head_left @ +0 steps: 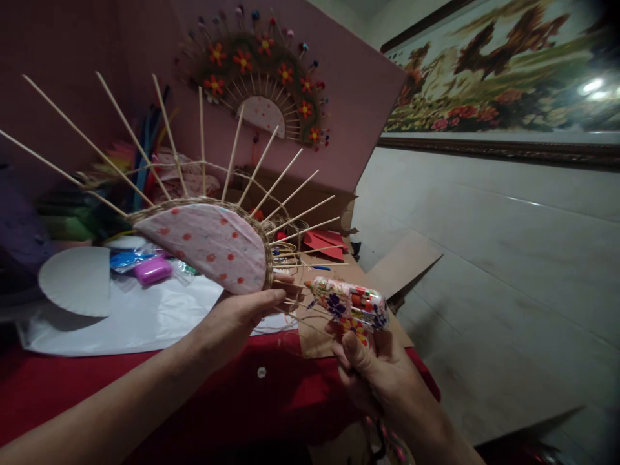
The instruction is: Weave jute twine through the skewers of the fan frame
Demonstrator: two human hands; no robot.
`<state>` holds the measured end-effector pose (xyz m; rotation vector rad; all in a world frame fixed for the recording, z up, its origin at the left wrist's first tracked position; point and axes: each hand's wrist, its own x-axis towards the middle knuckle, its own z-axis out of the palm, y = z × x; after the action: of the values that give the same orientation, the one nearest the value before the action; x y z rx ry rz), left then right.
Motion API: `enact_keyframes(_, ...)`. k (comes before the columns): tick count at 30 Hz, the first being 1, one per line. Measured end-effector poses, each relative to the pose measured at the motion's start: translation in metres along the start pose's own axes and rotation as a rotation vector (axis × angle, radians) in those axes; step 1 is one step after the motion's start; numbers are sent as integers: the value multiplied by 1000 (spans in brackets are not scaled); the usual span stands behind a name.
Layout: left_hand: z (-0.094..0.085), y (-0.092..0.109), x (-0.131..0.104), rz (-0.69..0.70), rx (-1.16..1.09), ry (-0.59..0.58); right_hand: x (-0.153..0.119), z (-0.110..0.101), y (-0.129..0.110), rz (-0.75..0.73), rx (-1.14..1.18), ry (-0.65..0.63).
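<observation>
A half-round piece (208, 242) covered in pink cloth with red dots is raised above the table, with thin wooden sticks (235, 155) fanning out from its twine-wrapped curved edge. My left hand (252, 307) grips its lower right end, thumb in front and fingers behind. In my right hand (371, 361) is a glue gun (349, 303) decorated with flower patterns. Its tip points left, close to the fingers of my left hand and the lowest sticks. A strand of twine (271, 197) loops behind the sticks and hangs near the gun.
A white paper plate piece (77, 281) and a purple packet (153, 270) lie on the left. Red paper (325, 244) lies on cardboard behind. A finished-looking flower fan (261, 84) hangs on the pink wall. The red tablecloth (217, 400) bears a small white disc (261, 372).
</observation>
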<state>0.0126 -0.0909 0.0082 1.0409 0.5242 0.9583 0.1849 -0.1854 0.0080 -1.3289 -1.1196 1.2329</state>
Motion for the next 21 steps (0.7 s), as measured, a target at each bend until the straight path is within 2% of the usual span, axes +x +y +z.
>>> enact_keyframes(10,1,1,1,-10,-17,-15,-1,-1,-5,-47,22,-45)
enact_keyframes(15,0,0,0,-4,-22,-20,0,-2,-2,-14,62,-42)
enact_keyframes(21,-1,-1,2,-17,-22,5,-1,-3,-6,-71,43,-85)
